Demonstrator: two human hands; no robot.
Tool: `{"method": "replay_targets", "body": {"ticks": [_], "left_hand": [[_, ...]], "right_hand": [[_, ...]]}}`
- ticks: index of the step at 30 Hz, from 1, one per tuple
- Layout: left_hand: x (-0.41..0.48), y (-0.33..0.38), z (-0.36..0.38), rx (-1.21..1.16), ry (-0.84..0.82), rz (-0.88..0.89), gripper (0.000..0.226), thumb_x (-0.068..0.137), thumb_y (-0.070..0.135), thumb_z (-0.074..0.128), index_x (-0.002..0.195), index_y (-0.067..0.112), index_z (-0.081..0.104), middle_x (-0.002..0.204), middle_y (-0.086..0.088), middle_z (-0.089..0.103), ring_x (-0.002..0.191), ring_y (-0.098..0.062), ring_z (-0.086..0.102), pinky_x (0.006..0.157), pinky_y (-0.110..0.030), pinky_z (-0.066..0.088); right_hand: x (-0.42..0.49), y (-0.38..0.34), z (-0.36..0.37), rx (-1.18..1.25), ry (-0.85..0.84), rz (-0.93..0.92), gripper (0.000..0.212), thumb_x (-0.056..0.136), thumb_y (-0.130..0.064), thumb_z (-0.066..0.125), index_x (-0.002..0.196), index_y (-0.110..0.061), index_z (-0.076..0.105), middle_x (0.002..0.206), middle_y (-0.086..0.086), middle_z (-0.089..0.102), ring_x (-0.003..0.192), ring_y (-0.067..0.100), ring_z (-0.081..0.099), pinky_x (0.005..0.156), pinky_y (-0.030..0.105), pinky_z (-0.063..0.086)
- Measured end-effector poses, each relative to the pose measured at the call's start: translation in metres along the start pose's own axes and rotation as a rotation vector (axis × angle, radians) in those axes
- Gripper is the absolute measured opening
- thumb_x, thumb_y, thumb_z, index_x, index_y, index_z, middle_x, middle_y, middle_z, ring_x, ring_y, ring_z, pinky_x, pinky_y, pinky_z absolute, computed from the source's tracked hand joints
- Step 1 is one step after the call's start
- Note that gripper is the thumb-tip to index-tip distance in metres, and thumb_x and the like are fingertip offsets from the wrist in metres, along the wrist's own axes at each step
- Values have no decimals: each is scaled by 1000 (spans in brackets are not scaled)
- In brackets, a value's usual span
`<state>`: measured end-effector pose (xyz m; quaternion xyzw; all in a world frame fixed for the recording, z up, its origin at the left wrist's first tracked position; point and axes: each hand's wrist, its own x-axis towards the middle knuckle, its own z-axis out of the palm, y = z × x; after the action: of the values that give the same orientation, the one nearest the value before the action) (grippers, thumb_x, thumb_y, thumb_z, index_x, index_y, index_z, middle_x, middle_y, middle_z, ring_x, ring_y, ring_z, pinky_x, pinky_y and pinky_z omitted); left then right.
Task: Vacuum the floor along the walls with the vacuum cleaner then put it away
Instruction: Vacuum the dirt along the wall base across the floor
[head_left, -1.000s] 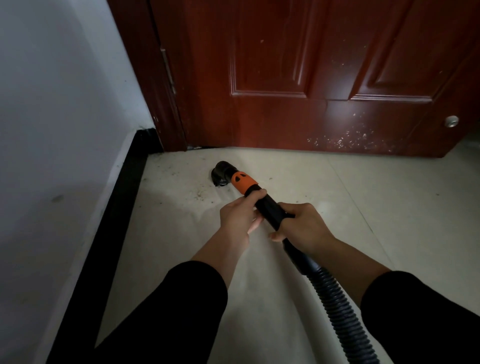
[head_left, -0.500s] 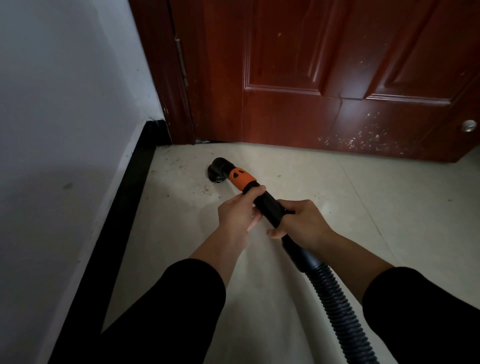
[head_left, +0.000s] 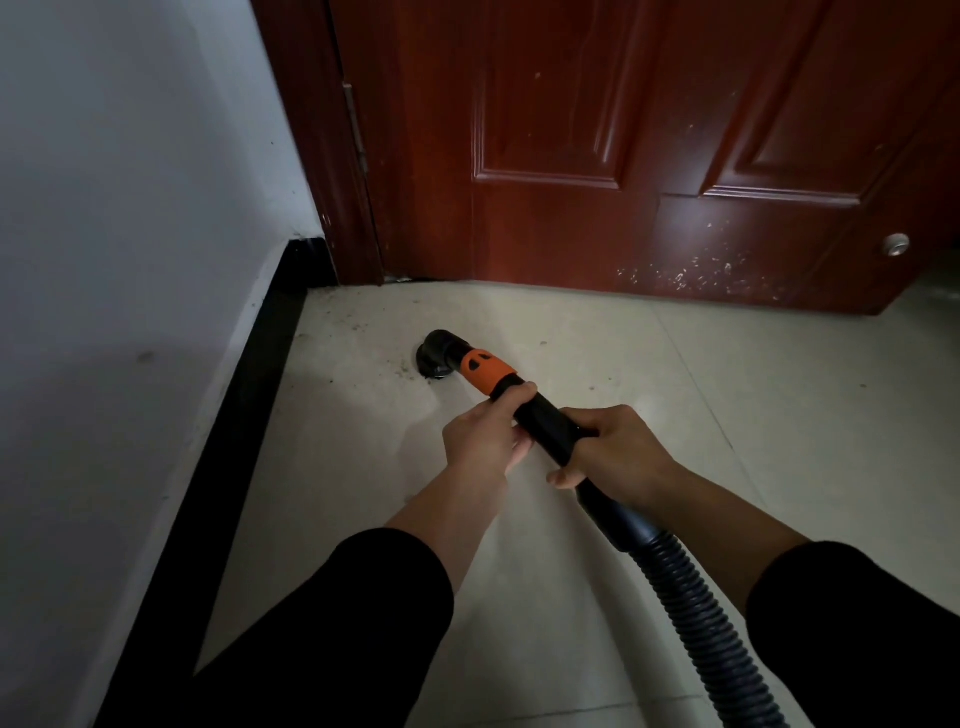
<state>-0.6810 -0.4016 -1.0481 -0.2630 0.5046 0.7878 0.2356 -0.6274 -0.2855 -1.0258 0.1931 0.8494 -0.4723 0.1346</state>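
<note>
Red wooden door (head_left: 649, 156) across top of frame, white wall (head_left: 130, 208) with black baseboard (head_left: 218, 467) down left. Dirt specks on tile floor (head_left: 779, 415) near corner. Your vacuum wand (head_left: 545, 423) at centre, long axis lower right to upper left, round nozzle (head_left: 436, 353) down on floor near baseboard and door. Your left hand (head_left: 483, 441) grips wand behind orange collar (head_left: 485, 370); your right hand (head_left: 615, 449) grips it further back. Ribbed hose (head_left: 711, 644) exits lower right.

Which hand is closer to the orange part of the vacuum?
Left. The left hand grips the tube right behind the orange collar; the right hand holds farther back.

One left hand (head_left: 480, 439), one right hand (head_left: 618, 447), one hose (head_left: 701, 623), one door (head_left: 571, 104).
</note>
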Motion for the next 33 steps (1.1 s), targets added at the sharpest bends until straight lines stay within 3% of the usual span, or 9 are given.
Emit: {"method": "replay_targets", "body": {"ticks": [11, 19, 24, 29, 33], "left_hand": [[-27, -21, 9, -9, 32, -26, 18, 72, 15, 85, 80, 9, 69, 58, -1, 70, 59, -11, 71, 46, -16, 51], [-48, -34, 12, 52, 68, -32, 17, 75, 19, 83, 78, 10, 68, 73, -6, 71, 43, -1, 62, 29, -7, 34], [-58, -40, 15, 70, 64, -41, 17, 76, 19, 82, 79, 10, 68, 74, -6, 70, 41, 1, 61, 29, -7, 34], [-61, -40, 11, 78, 54, -42, 18, 77, 19, 82, 79, 8, 68, 72, -4, 69, 39, 2, 59, 28, -8, 34], [-57, -36, 4, 42, 50, -34, 17, 75, 18, 83, 78, 8, 69, 61, -1, 71, 48, -4, 66, 33, -9, 40]], "right_hand": [[-23, 14, -15, -37, -18, 25, 43, 67, 1, 76, 105, -19, 73, 78, 5, 66, 78, 21, 60, 70, 26, 46], [-41, 22, -25, -59, -50, 24, 42, 67, 2, 75, 104, -18, 73, 85, 11, 68, 78, 21, 60, 70, 27, 48], [-51, 27, -31, -75, -56, 17, 44, 67, 2, 75, 105, -19, 73, 94, 14, 69, 87, 25, 62, 77, 30, 49], [-52, 27, -29, -87, -75, 13, 48, 67, 1, 75, 110, -21, 72, 92, 9, 69, 85, 22, 62, 73, 27, 49], [-47, 23, -23, -90, -77, 0, 46, 67, 1, 76, 109, -19, 72, 90, 8, 69, 85, 22, 61, 76, 28, 49]]}}
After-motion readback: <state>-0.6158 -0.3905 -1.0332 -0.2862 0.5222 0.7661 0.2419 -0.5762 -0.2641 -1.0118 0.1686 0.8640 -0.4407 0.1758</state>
